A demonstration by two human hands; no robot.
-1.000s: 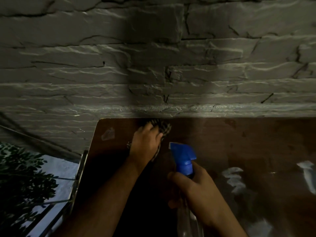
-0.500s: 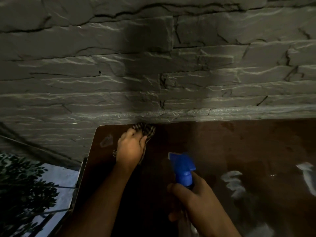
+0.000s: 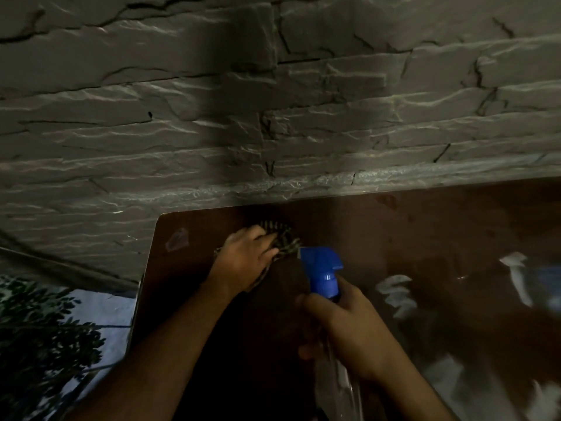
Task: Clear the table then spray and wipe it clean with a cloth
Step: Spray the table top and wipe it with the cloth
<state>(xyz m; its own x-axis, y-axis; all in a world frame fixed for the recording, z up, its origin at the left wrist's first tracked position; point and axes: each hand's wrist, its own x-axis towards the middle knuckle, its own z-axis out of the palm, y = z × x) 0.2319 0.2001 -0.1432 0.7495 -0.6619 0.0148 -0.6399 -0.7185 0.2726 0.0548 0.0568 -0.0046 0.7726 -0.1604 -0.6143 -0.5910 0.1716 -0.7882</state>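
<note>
A dark brown table [image 3: 425, 238] stands against a grey stone wall. My left hand [image 3: 246, 259] presses a dark checked cloth [image 3: 283, 238] onto the table near its far left corner; most of the cloth is hidden under the hand. My right hand [image 3: 346, 326] grips the neck of a clear spray bottle with a blue trigger head [image 3: 323, 271], held upright above the table's near part, nozzle pointing left toward the cloth.
The stone wall [image 3: 273, 117] runs along the table's far edge. Pale reflections [image 3: 394, 293] gleam on the table's right half. A faint patch [image 3: 177, 238] marks the far left corner. A leafy plant [image 3: 36, 344] stands below, left of the table.
My left hand slid the cloth left along the far edge, then back to the right. The right hand with the spray bottle stayed nearly still.
</note>
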